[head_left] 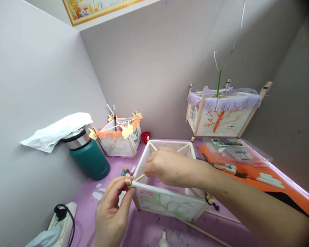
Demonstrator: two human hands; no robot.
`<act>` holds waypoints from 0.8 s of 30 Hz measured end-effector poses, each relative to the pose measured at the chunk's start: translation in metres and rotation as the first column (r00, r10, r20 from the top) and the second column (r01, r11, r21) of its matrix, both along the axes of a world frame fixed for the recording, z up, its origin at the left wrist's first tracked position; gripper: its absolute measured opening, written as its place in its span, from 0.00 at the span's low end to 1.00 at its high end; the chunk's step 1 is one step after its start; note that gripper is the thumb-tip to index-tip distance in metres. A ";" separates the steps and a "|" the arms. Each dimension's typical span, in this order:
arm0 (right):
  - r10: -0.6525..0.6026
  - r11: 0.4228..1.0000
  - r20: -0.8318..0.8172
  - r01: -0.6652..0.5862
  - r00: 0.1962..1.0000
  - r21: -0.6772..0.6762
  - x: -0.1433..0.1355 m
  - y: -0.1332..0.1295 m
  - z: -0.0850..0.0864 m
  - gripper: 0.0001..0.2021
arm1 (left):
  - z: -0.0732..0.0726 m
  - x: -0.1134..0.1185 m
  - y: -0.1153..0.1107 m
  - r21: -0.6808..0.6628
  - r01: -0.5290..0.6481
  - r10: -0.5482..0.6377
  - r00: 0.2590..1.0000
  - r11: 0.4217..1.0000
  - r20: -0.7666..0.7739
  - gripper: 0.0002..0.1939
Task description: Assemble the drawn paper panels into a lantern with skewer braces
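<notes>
A four-sided lantern frame (167, 202) with white panels and a green painted pattern stands on the purple table. At its near left corner, my left hand (115, 206) pinches the wooden post, thumb and fingers on either side. My right hand (162, 166) reaches over the frame's open top with fingers closed and pointing down at a thin wooden crosspiece (141, 177) near that corner. Its fingertips are partly hidden, so what they hold is unclear. Thin sticks (206, 233) lie under and in front of the frame.
Behind left stand a teal bottle (90, 157) with white tissue (59, 132) and an orange-fringed lantern (118, 144). A purple-fringed lantern (221, 120) is at the right, above plastic packaging (237, 151) and brushes (229, 169). A power strip (64, 223) sits near left.
</notes>
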State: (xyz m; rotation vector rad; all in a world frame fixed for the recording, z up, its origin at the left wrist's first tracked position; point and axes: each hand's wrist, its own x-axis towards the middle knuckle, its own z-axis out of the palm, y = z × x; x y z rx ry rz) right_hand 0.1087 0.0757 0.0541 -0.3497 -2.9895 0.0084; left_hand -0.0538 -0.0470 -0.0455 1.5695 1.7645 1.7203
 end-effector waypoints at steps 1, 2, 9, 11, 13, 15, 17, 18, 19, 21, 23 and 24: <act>-0.007 1.000 0.026 0.007 1.000 0.020 0.000 -0.001 0.002 0.07 | 0.000 0.000 0.000 0.000 0.001 -0.001 1.000 1.000 -0.001 0.10; -0.016 0.999 0.045 0.014 0.999 0.036 -0.001 -0.002 0.004 0.07 | 0.000 0.000 0.000 -0.002 0.003 -0.003 1.000 1.000 0.000 0.10; -0.059 0.997 0.011 0.058 0.998 0.048 -0.005 -0.003 0.008 0.07 | 0.001 0.000 0.001 -0.025 0.023 -0.023 0.999 0.999 0.034 0.09; -0.031 0.998 -0.015 0.032 0.999 0.053 -0.005 -0.001 0.006 0.07 | 0.001 -0.001 0.001 -0.035 0.029 -0.028 0.999 0.999 0.035 0.09; 0.007 0.999 -0.043 -0.005 0.999 0.054 -0.004 0.002 0.004 0.08 | 0.002 -0.001 0.001 -0.035 0.031 -0.030 0.999 0.999 0.031 0.09; 0.043 0.998 -0.078 -0.040 0.996 0.049 -0.003 0.004 0.002 0.09 | 0.003 -0.002 0.002 -0.029 0.037 -0.036 0.999 0.999 0.035 0.10; 0.070 0.997 -0.107 -0.067 0.992 0.031 -0.003 0.006 0.002 0.09 | 0.003 -0.002 0.002 -0.031 0.043 -0.041 0.998 0.999 0.046 0.10; 0.081 0.997 -0.116 -0.079 0.990 0.018 -0.003 0.007 0.001 0.09 | 0.003 -0.002 0.003 -0.033 0.043 -0.041 0.998 0.999 0.051 0.10; 0.088 0.996 -0.121 -0.089 0.989 0.001 -0.003 0.007 0.002 0.08 | 0.003 -0.002 0.003 -0.032 0.040 -0.039 0.998 0.999 0.055 0.10; 0.101 0.994 -0.128 -0.107 0.987 -0.039 -0.002 0.009 0.002 0.08 | 0.003 -0.002 0.004 -0.024 0.036 -0.035 0.998 0.999 0.054 0.10; 0.119 0.988 -0.132 -0.130 0.984 -0.079 -0.001 0.010 0.002 0.08 | 0.004 -0.001 0.004 -0.021 0.037 -0.036 0.998 0.999 0.050 0.10; 0.126 0.986 -0.135 -0.139 0.983 -0.094 -0.001 0.011 0.002 0.08 | 0.005 -0.001 0.004 -0.025 0.038 -0.037 0.998 0.999 0.049 0.10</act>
